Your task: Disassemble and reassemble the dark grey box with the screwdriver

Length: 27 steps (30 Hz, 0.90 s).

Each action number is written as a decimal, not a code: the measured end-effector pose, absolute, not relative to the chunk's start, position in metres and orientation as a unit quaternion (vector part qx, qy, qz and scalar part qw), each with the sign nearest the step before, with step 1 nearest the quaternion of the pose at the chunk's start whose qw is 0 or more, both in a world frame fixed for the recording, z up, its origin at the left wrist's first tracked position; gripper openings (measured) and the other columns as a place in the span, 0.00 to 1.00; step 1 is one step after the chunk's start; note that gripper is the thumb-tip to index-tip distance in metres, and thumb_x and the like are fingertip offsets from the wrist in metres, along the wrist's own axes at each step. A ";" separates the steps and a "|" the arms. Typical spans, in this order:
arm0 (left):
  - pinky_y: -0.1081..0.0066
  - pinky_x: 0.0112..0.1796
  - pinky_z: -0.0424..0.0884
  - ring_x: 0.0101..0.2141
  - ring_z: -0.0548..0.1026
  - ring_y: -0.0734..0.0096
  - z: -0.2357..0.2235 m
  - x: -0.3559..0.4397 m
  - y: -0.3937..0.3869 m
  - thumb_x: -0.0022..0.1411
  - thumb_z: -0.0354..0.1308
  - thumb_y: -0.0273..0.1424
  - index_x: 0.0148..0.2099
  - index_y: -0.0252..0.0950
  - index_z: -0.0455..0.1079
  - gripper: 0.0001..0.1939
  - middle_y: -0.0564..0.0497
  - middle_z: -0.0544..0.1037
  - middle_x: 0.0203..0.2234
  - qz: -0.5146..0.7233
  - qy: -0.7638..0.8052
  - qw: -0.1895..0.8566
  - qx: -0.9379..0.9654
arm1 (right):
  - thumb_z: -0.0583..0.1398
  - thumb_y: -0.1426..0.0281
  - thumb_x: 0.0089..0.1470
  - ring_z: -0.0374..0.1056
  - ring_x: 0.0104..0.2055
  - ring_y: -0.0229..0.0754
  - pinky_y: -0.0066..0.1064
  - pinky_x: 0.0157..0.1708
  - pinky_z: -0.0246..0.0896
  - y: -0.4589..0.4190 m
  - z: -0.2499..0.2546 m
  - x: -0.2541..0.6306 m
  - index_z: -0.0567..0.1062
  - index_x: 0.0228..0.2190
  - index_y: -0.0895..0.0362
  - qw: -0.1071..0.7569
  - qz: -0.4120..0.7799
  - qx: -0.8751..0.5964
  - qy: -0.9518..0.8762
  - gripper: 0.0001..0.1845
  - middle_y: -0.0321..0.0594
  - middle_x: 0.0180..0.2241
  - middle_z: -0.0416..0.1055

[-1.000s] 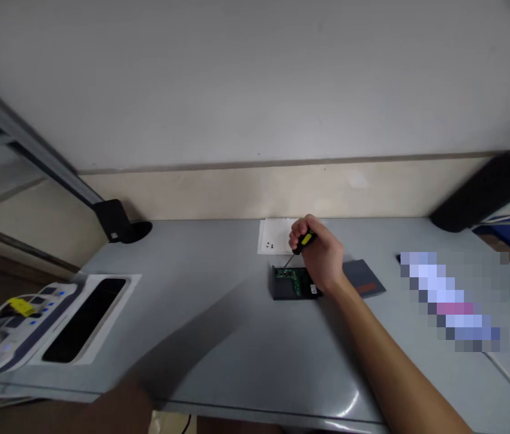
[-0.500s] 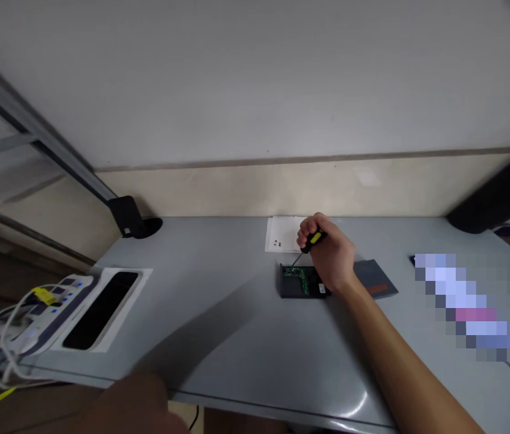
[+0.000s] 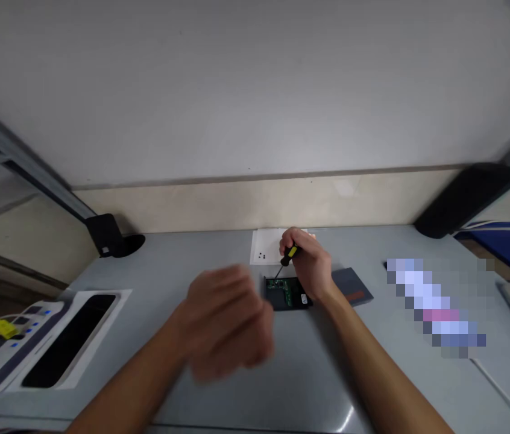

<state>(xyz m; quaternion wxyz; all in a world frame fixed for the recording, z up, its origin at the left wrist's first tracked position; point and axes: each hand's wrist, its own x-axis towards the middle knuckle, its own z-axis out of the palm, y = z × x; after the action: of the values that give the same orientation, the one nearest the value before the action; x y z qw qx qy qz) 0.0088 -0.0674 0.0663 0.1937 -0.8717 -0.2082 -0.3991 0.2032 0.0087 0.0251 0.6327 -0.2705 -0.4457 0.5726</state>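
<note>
Head view: the black case (image 3: 287,295) lies beside the right hand (image 3: 311,265), curled around a screwdriver (image 3: 286,260).

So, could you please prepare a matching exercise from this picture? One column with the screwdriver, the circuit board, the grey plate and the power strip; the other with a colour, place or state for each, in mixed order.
Column one
1. screwdriver
2. circuit board
3. grey plate
4. power strip

Column two
A. showing small blue lights
B. gripped in the right hand
C. flat on the desk, with a reddish patch
D. green, inside the dark case

Right pairs: 1-B, 2-D, 3-C, 4-A
</note>
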 end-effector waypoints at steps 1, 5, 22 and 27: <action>0.66 0.25 0.67 0.20 0.65 0.72 0.059 0.013 -0.052 0.67 0.53 0.24 0.31 0.39 0.68 0.10 0.56 0.69 0.19 -0.417 -0.184 0.205 -0.866 | 0.64 0.57 0.52 0.58 0.29 0.40 0.34 0.30 0.53 0.009 0.026 0.204 0.69 0.19 0.54 0.632 0.564 -0.277 -0.452 0.18 0.36 0.24 0.62; 0.70 0.21 0.59 0.17 0.59 0.74 0.016 0.016 -0.010 0.56 0.49 0.18 0.23 0.39 0.60 0.13 0.57 0.63 0.15 -0.440 -0.231 0.194 -0.846 | 0.64 0.56 0.54 0.60 0.30 0.40 0.34 0.31 0.54 0.007 0.029 0.207 0.74 0.25 0.53 0.611 0.583 -0.290 -0.450 0.15 0.37 0.25 0.66; 0.72 0.27 0.53 0.21 0.62 0.75 0.004 0.009 -0.002 0.59 0.50 0.24 0.28 0.37 0.67 0.08 0.58 0.66 0.18 -0.143 -0.495 -0.158 -0.842 | 0.70 0.48 0.52 0.56 0.24 0.36 0.31 0.28 0.52 0.006 0.022 0.196 0.66 0.28 0.51 0.640 0.595 -0.250 -0.417 0.25 0.28 0.21 0.62; 0.71 0.25 0.49 0.20 0.53 0.75 0.035 -0.021 0.009 0.55 0.52 0.31 0.20 0.38 0.57 0.13 0.58 0.55 0.15 -0.319 -0.542 -0.223 -0.745 | 0.69 0.46 0.52 0.61 0.26 0.37 0.32 0.28 0.56 0.008 0.020 0.196 0.67 0.28 0.51 0.638 0.586 -0.260 -0.427 0.25 0.32 0.25 0.67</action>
<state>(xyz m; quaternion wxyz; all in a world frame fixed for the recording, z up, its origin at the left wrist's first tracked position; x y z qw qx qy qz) -0.0213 0.0086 0.0350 -0.2225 -0.7450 -0.5418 -0.3193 0.1956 0.0079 0.0202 0.6377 -0.2602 -0.4272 0.5858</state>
